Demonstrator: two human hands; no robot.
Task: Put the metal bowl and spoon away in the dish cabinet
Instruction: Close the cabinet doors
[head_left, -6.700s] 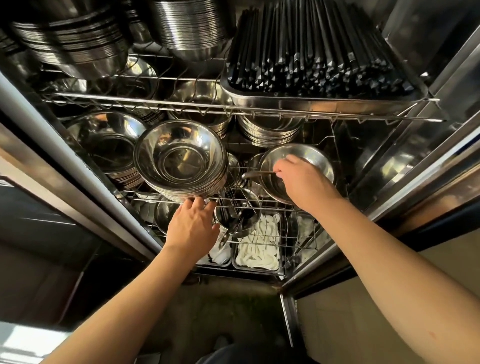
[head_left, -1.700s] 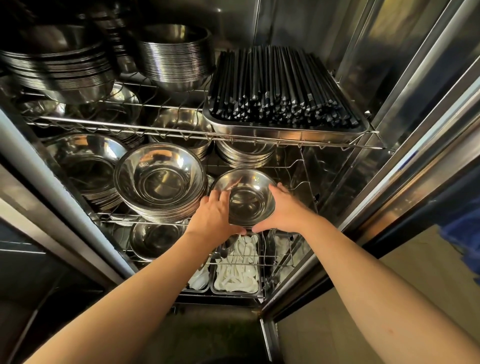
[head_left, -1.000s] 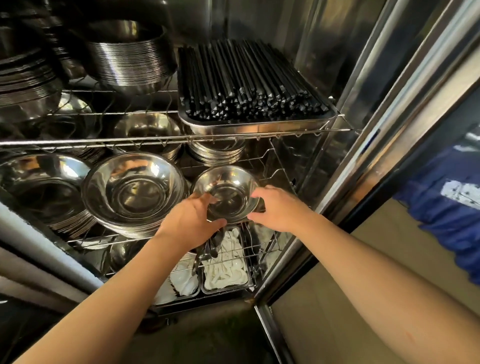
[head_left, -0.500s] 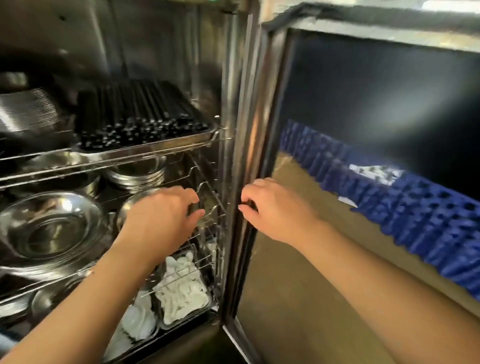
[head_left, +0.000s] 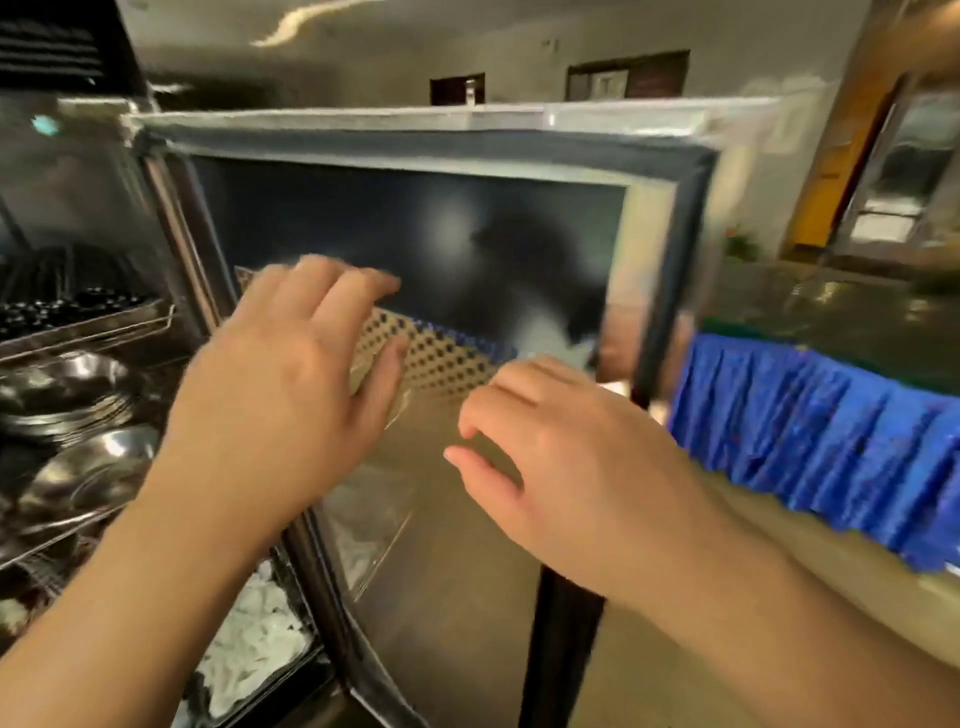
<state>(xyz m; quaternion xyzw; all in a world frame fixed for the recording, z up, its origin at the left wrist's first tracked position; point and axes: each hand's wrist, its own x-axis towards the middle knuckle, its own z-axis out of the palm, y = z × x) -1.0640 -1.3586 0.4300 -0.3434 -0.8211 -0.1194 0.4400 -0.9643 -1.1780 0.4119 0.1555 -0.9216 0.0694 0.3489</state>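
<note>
The dish cabinet stands open, its glass door (head_left: 467, 249) swung out in front of me. On the wire shelf at the far left sit metal bowls (head_left: 98, 467); which one is the task's bowl I cannot tell, and the spoon is out of sight. My left hand (head_left: 291, 395) is raised before the door's inner edge, fingers spread, holding nothing. My right hand (head_left: 571, 467) hovers in front of the door glass, fingers loosely curled and apart, empty. Both hands are outside the cabinet. The picture is blurred by motion.
A tray of black chopsticks (head_left: 78, 312) rests on the upper shelf. White spoons fill a tray (head_left: 254, 639) at the bottom. A blue pleated cloth (head_left: 810, 441) hangs along a counter on the right. The door's dark frame (head_left: 675, 260) stands between me and that counter.
Both hands have left the small bowl on the shelf and pulled out of the cabinet. My view has swung right and up, from the shelves to the open door.
</note>
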